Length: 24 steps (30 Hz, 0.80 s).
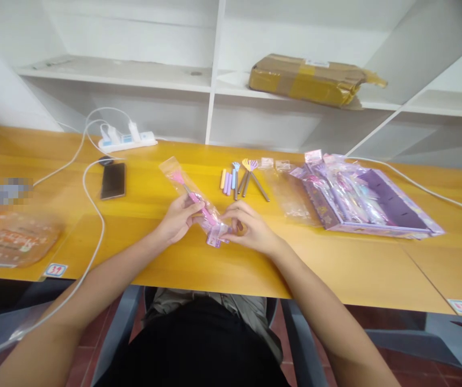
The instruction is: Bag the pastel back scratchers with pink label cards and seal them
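My left hand (pixel 180 219) is closed around a pink back scratcher (pixel 194 199) that lies slantwise inside a clear plastic bag (pixel 169 165). My right hand (pixel 251 228) pinches the lower end of the same bag, near a purple printed label (pixel 214 236). Beyond my hands lie loose back scratcher parts on the table: blue, yellow and purple hand-shaped heads on metal rods (pixel 246 184), and short yellow, purple and blue handles (pixel 226 181). Flat clear bags (pixel 295 201) with labels lie right of them.
A purple box (pixel 388 232) on the right holds several bagged back scratchers (pixel 346 196). On the left are a phone (pixel 113 180), a power strip (pixel 128 141) with white cables, and an orange plastic bag (pixel 21 239). A taped parcel (pixel 303 80) sits on the shelf behind the table.
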Motion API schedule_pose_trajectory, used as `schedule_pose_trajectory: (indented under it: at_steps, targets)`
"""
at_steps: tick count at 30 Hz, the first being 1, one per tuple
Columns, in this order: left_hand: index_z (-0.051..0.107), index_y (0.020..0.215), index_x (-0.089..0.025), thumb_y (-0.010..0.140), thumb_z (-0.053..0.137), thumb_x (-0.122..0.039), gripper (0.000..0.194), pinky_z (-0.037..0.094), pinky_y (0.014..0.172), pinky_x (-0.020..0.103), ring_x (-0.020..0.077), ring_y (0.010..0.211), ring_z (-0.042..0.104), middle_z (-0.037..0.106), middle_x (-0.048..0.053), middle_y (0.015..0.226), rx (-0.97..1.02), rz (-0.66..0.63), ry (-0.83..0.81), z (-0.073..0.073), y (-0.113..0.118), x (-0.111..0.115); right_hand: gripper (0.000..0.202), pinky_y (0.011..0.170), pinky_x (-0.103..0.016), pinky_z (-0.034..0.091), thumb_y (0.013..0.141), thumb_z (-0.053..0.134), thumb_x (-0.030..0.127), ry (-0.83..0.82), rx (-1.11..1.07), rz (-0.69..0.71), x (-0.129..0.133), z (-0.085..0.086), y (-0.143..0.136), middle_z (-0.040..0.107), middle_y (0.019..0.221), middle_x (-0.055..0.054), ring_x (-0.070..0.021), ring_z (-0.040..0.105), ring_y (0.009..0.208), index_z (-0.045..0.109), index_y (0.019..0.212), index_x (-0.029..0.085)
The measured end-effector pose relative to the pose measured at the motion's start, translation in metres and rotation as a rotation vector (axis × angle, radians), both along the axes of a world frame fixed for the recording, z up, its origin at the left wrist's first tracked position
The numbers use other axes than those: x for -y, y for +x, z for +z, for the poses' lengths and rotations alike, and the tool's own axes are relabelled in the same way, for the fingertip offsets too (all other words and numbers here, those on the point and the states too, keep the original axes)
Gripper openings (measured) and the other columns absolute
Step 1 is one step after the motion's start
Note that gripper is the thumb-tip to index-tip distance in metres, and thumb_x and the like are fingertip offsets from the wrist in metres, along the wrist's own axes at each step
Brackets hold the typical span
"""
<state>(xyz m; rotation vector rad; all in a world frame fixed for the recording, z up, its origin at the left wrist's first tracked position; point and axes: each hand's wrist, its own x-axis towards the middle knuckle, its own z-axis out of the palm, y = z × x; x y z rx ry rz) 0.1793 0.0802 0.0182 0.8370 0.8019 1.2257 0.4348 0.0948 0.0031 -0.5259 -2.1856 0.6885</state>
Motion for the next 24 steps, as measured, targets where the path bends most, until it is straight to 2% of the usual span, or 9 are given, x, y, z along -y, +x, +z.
schedule_pose_trajectory:
  at_steps: [3,6,11,15,18,21,24]
  targets:
    - [0.068,0.1,-0.015,0.078,0.096,-0.034,0.041,0.065,0.08,0.031,0.0168,0.089,0.073,0.074,0.004,0.097,-0.035,-0.012,0.013,-0.002,0.001,0.0,0.024,0.064,-0.032,0.057,0.101,0.077,0.034,-0.008,-0.03,-0.019,0.001,0.002,-0.002,0.06,0.116,-0.009,-0.0138,0.058,0.072,0.073,0.124,0.027]
    - [0.067,0.102,-0.016,0.078,0.096,-0.035,0.043,0.063,0.08,0.03,0.0164,0.089,0.073,0.073,0.003,0.097,-0.072,-0.021,0.02,-0.005,0.002,0.001,0.01,0.065,-0.031,0.056,0.102,0.075,0.032,-0.013,-0.036,-0.02,0.002,0.005,-0.002,0.059,0.113,-0.009,-0.0167,0.061,0.082,0.078,0.109,0.025]
    - [0.063,0.107,-0.017,0.081,0.094,-0.039,0.046,0.062,0.079,0.03,0.0156,0.088,0.071,0.071,0.003,0.1,-0.139,-0.077,0.043,-0.005,0.004,0.005,0.011,0.062,-0.031,0.053,0.101,0.075,0.034,-0.084,-0.056,-0.025,0.002,0.004,-0.004,0.06,0.109,-0.008,-0.0162,0.059,0.079,0.076,0.105,0.024]
    - [0.059,0.117,-0.019,0.087,0.089,-0.045,0.049,0.063,0.08,0.035,0.0183,0.091,0.071,0.069,0.004,0.105,-0.174,-0.15,0.073,-0.005,0.004,0.006,0.012,0.064,-0.031,0.053,0.103,0.073,0.035,-0.146,-0.058,-0.033,0.002,0.002,-0.007,0.06,0.108,-0.007,-0.0152,0.059,0.076,0.071,0.103,0.023]
    - [0.053,0.136,-0.023,0.081,0.094,-0.042,0.071,0.063,0.087,0.04,0.023,0.102,0.072,0.069,0.006,0.113,-0.231,-0.173,0.107,-0.01,0.004,0.005,0.014,0.063,-0.03,0.052,0.104,0.071,0.035,-0.163,-0.062,-0.061,0.002,0.003,-0.008,0.06,0.105,-0.006,-0.0137,0.058,0.073,0.068,0.099,0.022]
    - [0.044,0.15,-0.026,0.069,0.101,-0.036,0.099,0.058,0.105,0.049,0.0293,0.12,0.068,0.067,0.009,0.126,-0.318,-0.135,0.198,-0.022,0.003,0.002,0.015,0.064,-0.029,0.052,0.106,0.069,0.034,-0.173,-0.078,-0.088,0.001,0.003,-0.009,0.061,0.102,-0.004,-0.013,0.057,0.072,0.066,0.097,0.022]
    - [0.041,0.153,-0.026,0.066,0.102,-0.038,0.107,0.051,0.116,0.055,0.0332,0.13,0.063,0.064,0.01,0.132,-0.398,-0.097,0.259,-0.033,0.003,0.0,0.016,0.066,-0.029,0.053,0.106,0.068,0.035,-0.203,-0.076,-0.095,0.001,0.001,-0.01,0.06,0.1,-0.003,-0.0127,0.059,0.072,0.066,0.097,0.022]
